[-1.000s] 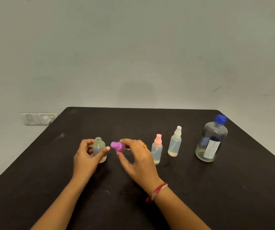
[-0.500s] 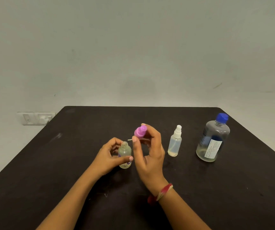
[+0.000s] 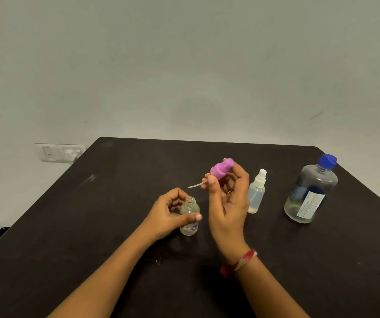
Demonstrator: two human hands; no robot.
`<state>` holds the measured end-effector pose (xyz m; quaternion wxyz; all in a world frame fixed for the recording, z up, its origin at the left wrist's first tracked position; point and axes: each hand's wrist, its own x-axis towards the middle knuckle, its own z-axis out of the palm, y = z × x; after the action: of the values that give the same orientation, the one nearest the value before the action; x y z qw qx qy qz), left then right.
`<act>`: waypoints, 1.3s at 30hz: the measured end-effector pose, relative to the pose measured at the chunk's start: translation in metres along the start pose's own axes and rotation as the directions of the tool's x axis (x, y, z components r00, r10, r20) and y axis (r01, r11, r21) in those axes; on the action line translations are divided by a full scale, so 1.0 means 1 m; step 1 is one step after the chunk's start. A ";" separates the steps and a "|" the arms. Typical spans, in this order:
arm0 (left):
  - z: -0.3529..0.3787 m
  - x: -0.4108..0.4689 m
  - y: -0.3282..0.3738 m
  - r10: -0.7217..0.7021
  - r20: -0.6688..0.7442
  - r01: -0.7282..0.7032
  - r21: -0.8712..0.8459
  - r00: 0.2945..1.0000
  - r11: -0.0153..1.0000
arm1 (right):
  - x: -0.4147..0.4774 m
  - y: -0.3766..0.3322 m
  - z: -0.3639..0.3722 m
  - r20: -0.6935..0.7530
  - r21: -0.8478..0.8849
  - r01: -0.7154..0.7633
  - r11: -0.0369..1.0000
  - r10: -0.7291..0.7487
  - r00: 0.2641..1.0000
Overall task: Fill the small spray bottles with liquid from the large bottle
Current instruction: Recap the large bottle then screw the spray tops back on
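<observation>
Bottle (image 3: pixel 189 205), open-necked, steadied upright in our left grip (image 3: pixel 166 214); right grip (image 3: pixel 228 203) pinches pink sprayer (image 3: pixel 221 169), best laid aside gently.

Wall: plain pale grey-green surface (image 3: pixel 184 65), matte, evenly lit, behind and above the table.
Table: dark, matte top (image 3: pixel 92 226); rounded far corners; faint pale scuffs.
Switch plate: white unit (image 3: pixel 60 152) on the wall, just left of the table's far-left corner; white plug (image 3: pixel 73 153) in its right socket.
Wall mark: short dark scuff (image 3: pixel 316 114) above the table's far-right corner.
</observation>
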<state>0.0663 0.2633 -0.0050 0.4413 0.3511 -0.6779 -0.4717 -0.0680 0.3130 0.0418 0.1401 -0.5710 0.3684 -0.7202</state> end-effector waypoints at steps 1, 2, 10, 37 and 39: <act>0.000 0.000 0.000 0.001 0.001 -0.001 0.002 1.000 1.000 | 0.001 0.000 -0.001 -0.006 -0.018 0.009 1.000 -0.009 1.000; 0.000 0.001 0.000 0.003 0.000 -0.003 0.007 1.000 1.000 | 0.002 0.000 -0.001 -0.009 -0.035 0.019 0.999 -0.019 1.000; 0.001 0.003 0.000 0.011 -0.008 -0.010 0.034 1.000 0.999 | 0.005 0.002 -0.007 0.104 -0.105 0.002 0.994 0.009 0.995; 0.001 0.002 0.002 0.058 -0.027 -0.056 0.068 0.998 0.996 | -0.013 0.013 0.001 0.348 -0.191 -0.140 0.972 0.200 0.916; 0.000 0.002 0.002 0.056 -0.036 -0.053 0.073 0.998 0.996 | -0.013 0.014 0.001 0.345 -0.190 -0.153 0.970 0.212 0.914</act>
<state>0.0650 0.2621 -0.0025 0.4538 0.3572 -0.6953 -0.4278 -0.0659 0.3116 0.0229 0.2265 -0.6664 0.4441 -0.5545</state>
